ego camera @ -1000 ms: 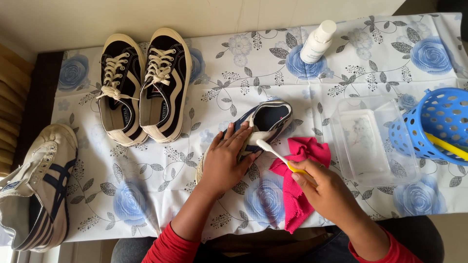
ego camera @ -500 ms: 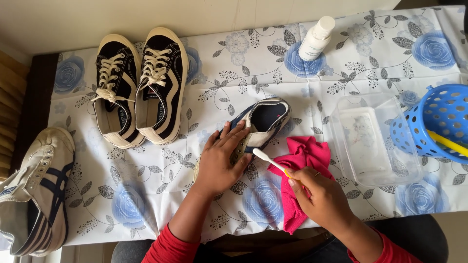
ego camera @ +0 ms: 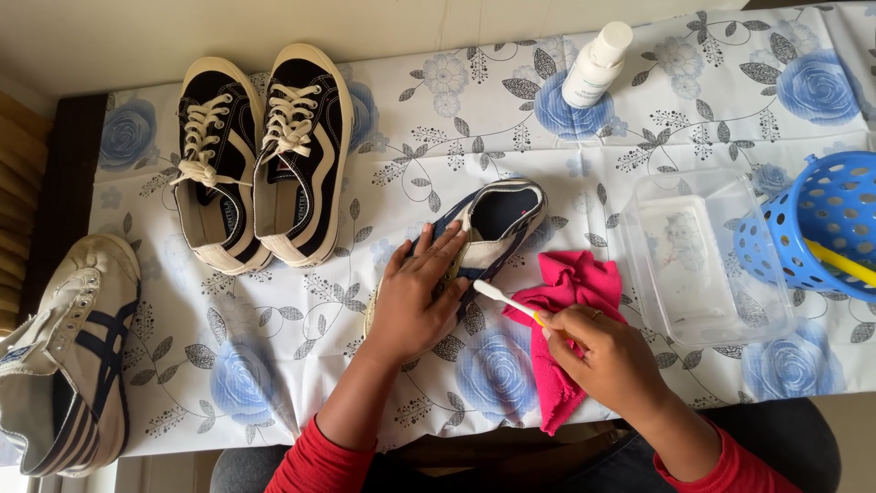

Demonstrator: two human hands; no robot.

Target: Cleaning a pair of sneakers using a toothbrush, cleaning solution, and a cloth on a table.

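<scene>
My left hand [ego camera: 415, 297] presses down flat on a white-and-navy sneaker [ego camera: 500, 219] lying in the middle of the flowered tablecloth. My right hand [ego camera: 607, 351] grips a toothbrush [ego camera: 504, 298] with a white head and yellow handle. The brush head touches the sneaker's side near its sole. A pink cloth [ego camera: 566, 319] lies under and beside my right hand, just right of the sneaker.
A pair of black sneakers [ego camera: 265, 160] stands at the back left. A white sneaker with navy stripes [ego camera: 68, 356] hangs over the left edge. A white bottle [ego camera: 595, 66], a clear plastic tray [ego camera: 703, 256] and a blue perforated basket [ego camera: 817, 228] sit to the right.
The view has shifted slightly. My right hand moved the toothbrush a little along the sneaker's side. My left hand stays on the sneaker.
</scene>
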